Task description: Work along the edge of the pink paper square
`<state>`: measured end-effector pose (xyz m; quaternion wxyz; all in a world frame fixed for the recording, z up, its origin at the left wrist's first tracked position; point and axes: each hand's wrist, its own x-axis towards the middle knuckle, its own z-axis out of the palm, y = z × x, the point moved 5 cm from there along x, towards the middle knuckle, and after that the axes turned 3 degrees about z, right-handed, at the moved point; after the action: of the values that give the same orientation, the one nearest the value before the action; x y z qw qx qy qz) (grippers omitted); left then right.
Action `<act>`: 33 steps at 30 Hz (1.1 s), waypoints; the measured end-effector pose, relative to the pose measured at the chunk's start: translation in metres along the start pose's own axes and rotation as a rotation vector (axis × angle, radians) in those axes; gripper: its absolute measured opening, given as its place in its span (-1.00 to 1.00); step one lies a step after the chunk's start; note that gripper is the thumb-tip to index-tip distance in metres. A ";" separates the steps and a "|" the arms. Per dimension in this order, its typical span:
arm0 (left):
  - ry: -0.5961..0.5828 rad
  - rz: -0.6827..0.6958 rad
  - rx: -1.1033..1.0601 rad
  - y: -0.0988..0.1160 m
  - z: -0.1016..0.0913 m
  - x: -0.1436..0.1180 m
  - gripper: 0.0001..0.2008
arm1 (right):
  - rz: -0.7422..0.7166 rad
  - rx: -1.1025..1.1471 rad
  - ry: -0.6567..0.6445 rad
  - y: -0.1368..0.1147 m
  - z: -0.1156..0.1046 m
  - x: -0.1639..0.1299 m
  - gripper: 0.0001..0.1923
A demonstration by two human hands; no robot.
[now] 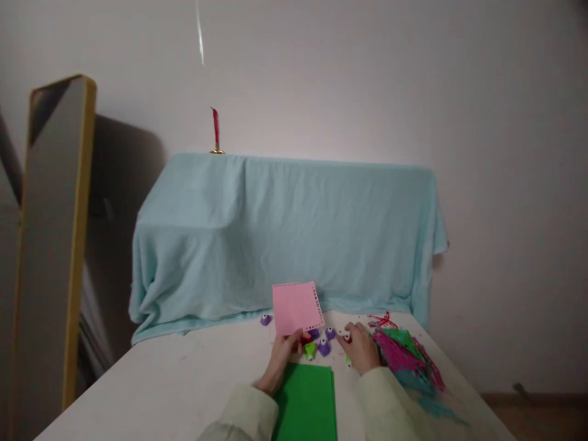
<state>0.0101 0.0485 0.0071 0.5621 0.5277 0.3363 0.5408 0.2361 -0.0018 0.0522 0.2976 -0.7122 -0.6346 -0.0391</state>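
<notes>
While the left hand (285, 355) is pinching the pink sheet (296, 309) ahead, the right hand (358, 348), grip unclear, is resting just right of a purple piece (330, 334).

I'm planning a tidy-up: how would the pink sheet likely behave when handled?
The pink sheet looks thin, so probably light. It shows no sag, suggesting some stiffness. Being perforated along its top and right edges, it may tear more easily there.
</notes>
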 end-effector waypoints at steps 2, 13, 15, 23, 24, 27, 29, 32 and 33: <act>-0.009 -0.009 0.021 0.000 0.001 -0.001 -0.55 | -0.010 0.011 -0.035 0.002 0.009 -0.001 -0.82; 0.030 0.024 0.098 0.006 -0.004 -0.009 -0.61 | 0.000 0.017 -0.032 0.000 0.014 0.001 -0.81; 0.030 0.039 0.098 0.007 -0.003 -0.010 -0.63 | -0.013 0.026 -0.035 -0.002 0.013 0.000 -0.81; 0.040 0.031 0.167 0.017 0.000 -0.012 -0.58 | -0.052 0.060 -0.006 -0.009 0.011 0.000 -0.78; 0.038 0.027 0.172 0.018 0.000 -0.013 -0.58 | -0.058 0.066 -0.002 -0.011 0.011 0.000 -0.77; 0.036 0.028 0.173 0.022 0.001 -0.014 -0.58 | -0.085 0.086 0.013 -0.017 0.008 -0.001 -0.73; 0.029 0.035 0.176 0.023 0.002 -0.015 -0.58 | -0.108 0.098 0.018 -0.022 0.007 -0.002 -0.73; 0.033 0.043 0.177 0.024 0.002 -0.016 -0.61 | -0.137 0.106 0.019 -0.028 0.004 -0.005 -0.74; 0.043 0.048 0.180 0.025 0.002 -0.016 -0.62 | -0.141 0.106 0.019 -0.029 0.004 -0.006 -0.74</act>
<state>0.0026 0.0293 0.0280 0.4919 0.5722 0.3830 0.5328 0.2066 -0.0050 0.0574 0.3375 -0.6484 -0.6816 -0.0330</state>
